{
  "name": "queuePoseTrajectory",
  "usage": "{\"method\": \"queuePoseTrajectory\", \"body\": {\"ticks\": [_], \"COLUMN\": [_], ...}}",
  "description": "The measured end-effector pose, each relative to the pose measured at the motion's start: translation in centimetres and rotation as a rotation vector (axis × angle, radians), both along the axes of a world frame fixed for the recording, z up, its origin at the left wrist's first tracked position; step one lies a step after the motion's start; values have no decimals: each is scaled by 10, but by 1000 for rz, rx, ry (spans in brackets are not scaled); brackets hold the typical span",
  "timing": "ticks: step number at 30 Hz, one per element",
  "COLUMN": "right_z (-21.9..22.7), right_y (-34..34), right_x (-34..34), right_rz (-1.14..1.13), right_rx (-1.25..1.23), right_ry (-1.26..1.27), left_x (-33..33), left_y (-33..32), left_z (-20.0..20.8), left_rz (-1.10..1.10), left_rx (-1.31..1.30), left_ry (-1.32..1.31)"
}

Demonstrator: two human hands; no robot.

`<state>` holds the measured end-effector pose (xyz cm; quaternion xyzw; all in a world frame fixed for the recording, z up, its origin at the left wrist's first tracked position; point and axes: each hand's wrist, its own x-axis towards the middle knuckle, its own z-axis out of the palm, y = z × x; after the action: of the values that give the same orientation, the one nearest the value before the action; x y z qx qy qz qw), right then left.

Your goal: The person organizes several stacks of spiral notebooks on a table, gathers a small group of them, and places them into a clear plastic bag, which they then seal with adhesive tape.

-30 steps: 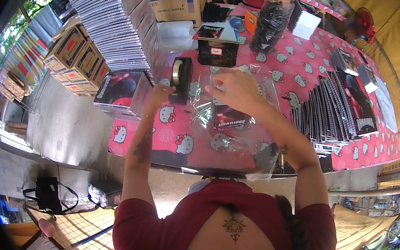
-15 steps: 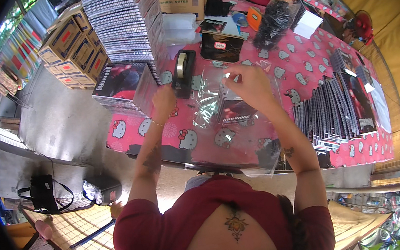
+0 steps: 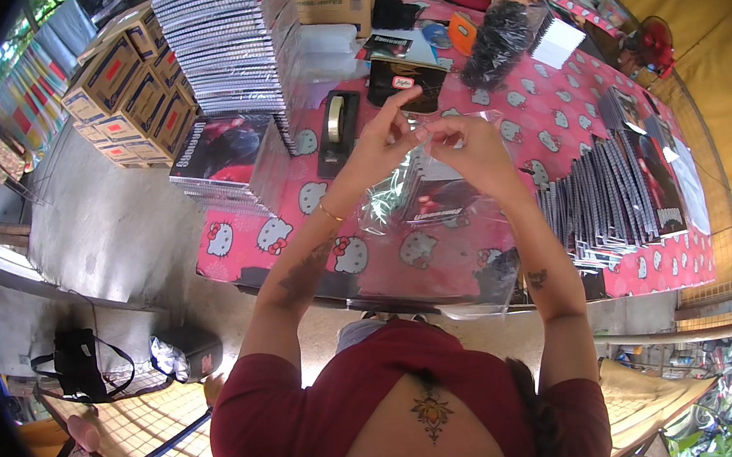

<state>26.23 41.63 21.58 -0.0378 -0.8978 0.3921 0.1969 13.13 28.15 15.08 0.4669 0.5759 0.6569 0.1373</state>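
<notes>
Tape dispenser [image 3: 335, 128] behind left hand [image 3: 377, 141], notebook rows [image 3: 608, 201] right, stacked notebooks [image 3: 226, 28] left

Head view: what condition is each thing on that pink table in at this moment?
Left hand: raised, fingers pinching.
Right hand: raised, fingertips meeting the left's.
Clear plastic sleeve: crumpled beneath the hands.
Tape dispenser: standing untouched on the table.
Tall notebook stack: upright.
Spiral notebooks: lined up on edge.

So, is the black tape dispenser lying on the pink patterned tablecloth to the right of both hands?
No, the black tape dispenser lies on the pink patterned tablecloth left of both raised hands.
</notes>
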Motion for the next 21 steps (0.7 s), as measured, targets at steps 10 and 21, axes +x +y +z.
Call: {"method": "queuePoseTrajectory", "body": {"ticks": [10, 21], "right_z": [12, -38], "right_y": [105, 160], "right_x": [-21, 67], "right_rz": [-82, -52], "right_rx": [781, -331], "right_ry": [55, 176], "left_x": [-11, 12], "left_y": [28, 40], "left_z": [6, 1], "left_rz": [22, 155], "left_rx": [32, -81], "left_ry": [387, 419]}}
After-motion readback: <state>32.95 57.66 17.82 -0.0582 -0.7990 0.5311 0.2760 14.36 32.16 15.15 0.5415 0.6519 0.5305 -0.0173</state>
